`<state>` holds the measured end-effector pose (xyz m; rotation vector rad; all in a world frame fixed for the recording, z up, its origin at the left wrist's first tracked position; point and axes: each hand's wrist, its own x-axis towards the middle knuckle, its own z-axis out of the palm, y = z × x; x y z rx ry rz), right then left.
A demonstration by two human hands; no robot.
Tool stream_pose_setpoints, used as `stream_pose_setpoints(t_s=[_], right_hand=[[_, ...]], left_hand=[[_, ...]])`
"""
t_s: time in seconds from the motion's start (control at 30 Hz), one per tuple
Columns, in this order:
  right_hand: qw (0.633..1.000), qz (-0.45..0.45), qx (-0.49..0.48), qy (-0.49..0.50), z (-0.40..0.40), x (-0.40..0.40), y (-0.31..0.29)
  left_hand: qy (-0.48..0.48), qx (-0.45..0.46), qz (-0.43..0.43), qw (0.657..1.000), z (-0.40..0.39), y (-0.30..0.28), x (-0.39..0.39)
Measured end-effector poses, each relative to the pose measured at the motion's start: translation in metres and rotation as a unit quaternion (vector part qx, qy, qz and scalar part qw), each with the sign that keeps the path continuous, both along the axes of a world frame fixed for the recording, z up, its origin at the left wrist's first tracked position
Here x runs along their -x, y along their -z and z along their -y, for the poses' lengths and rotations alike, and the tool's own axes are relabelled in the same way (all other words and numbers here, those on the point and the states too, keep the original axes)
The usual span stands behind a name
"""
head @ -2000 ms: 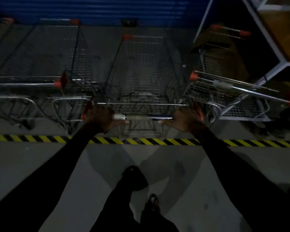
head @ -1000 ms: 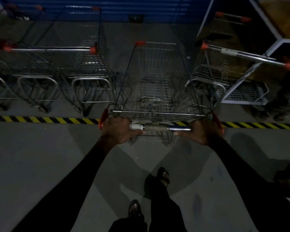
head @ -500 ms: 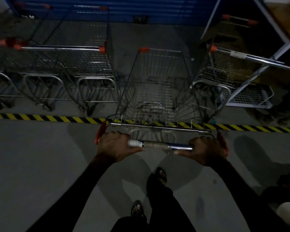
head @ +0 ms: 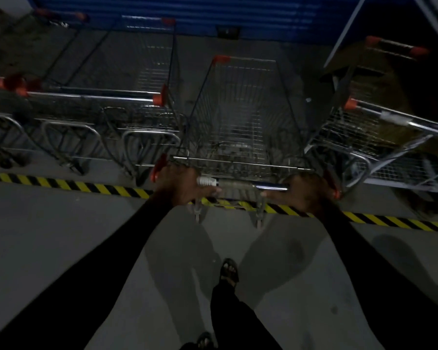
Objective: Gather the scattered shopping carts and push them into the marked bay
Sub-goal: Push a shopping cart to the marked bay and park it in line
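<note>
A wire shopping cart [head: 240,117] with red corner caps stands straight ahead, its basket beyond the yellow-and-black floor stripe [head: 68,184]. My left hand [head: 180,185] grips the left end of its handle bar [head: 245,184]. My right hand [head: 301,193] grips the right end. The rear wheels sit on the stripe. A row of nested carts [head: 94,102] is parked to the left inside the stripe. Another cart [head: 372,132] stands angled on the right.
A blue corrugated wall [head: 213,13] closes the back of the bay. A white frame [head: 347,34] rises at the right, with one more cart handle [head: 397,48] behind it. My feet in sandals are on bare grey concrete [head: 48,248] below.
The cart was pulled back over the stripe two seconds to half a second ago. Since then it has rolled forward again, its handle now above the stripe. Both hands stayed on the handle.
</note>
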<state>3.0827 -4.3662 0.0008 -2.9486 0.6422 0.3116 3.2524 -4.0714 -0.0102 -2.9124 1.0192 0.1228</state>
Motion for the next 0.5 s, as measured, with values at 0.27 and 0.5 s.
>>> stream_pose_setpoints(t_s=[0.27, 0.5], right_hand=[[0.996, -0.021, -0.074, 0.036, 0.045, -0.094, -0.019], [0.993, -0.037, -0.095, 0.067, 0.057, -0.143, -0.035]], left_hand=[[0.034, -0.027, -0.020, 0.999, 0.055, -0.001, -0.099], [0.033, 0.007, -0.066, 0.997, 0.081, -0.003, -0.158]])
